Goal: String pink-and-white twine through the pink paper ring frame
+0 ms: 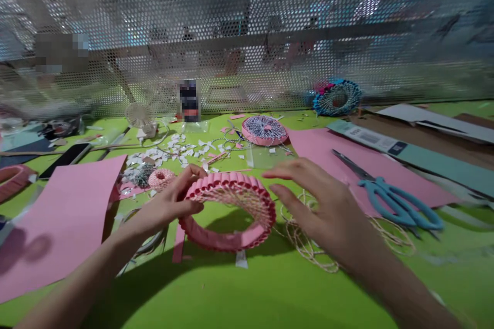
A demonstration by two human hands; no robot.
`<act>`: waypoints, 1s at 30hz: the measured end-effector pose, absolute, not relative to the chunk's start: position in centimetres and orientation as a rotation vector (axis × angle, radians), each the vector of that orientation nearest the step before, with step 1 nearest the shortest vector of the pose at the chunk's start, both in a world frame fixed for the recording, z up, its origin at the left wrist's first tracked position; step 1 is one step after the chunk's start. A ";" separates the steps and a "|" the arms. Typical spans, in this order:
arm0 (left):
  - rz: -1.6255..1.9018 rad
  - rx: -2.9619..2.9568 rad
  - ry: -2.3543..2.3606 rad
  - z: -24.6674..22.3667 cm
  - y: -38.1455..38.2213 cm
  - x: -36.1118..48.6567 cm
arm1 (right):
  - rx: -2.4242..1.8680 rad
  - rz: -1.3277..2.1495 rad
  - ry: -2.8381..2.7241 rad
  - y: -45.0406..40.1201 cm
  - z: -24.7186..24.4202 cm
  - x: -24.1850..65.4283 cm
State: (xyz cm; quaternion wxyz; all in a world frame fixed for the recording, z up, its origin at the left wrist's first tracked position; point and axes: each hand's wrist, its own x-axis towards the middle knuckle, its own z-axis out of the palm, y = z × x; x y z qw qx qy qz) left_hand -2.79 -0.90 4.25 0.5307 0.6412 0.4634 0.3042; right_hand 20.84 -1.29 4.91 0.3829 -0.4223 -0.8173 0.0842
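On the green table (247, 293), your left hand (170, 205) grips the rim of a pink pleated paper ring (231, 240); your right hand (320, 205) hovers open just beside it, holding nothing.

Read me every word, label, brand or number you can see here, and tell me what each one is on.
Nothing can be quoted as it reads.
Printed label with a barcode on the teal card strip: too small and blurred to read.
Upright packet behind the paper scraps: pixelated, unreadable.
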 end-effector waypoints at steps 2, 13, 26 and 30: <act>0.705 1.606 1.111 4.6 -1.5 -2.4 | -0.966 0.115 -2.085 -1.7 5.4 19.5; 0.764 1.209 1.071 4.3 -1.8 -1.0 | -1.036 -0.244 -2.189 -1.0 3.4 17.6; 0.706 1.120 1.002 2.9 -1.1 -1.6 | -0.942 1.013 -1.615 -1.3 4.7 18.9; 0.706 1.116 1.047 2.6 -1.0 -1.9 | -0.809 1.178 -1.570 -1.9 5.3 19.5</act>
